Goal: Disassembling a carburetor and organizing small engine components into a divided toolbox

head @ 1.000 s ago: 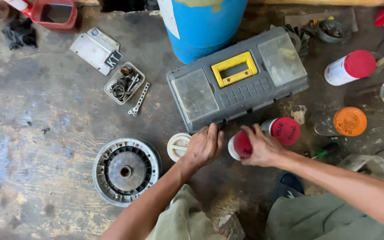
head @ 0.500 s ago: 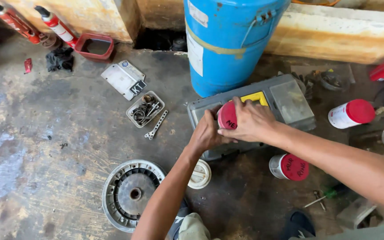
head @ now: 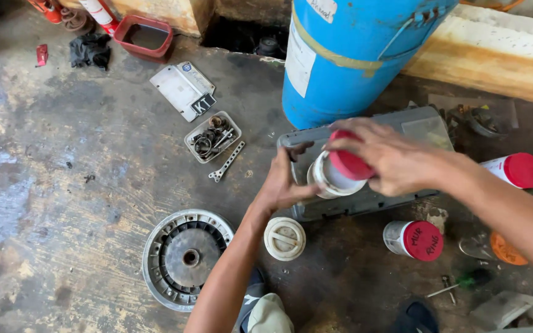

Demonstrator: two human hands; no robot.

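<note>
Lifting red lid (head: 348,164) off white jar (head: 328,180)

One camera, worn on the person's head, looks steeply down at a stained concrete floor (head: 63,185) from close above. The person's own arms enter from the bottom and right edges. The view faces forward to a blue barrel (head: 353,55) and a wall base along the top edge, with knees just below.
</note>
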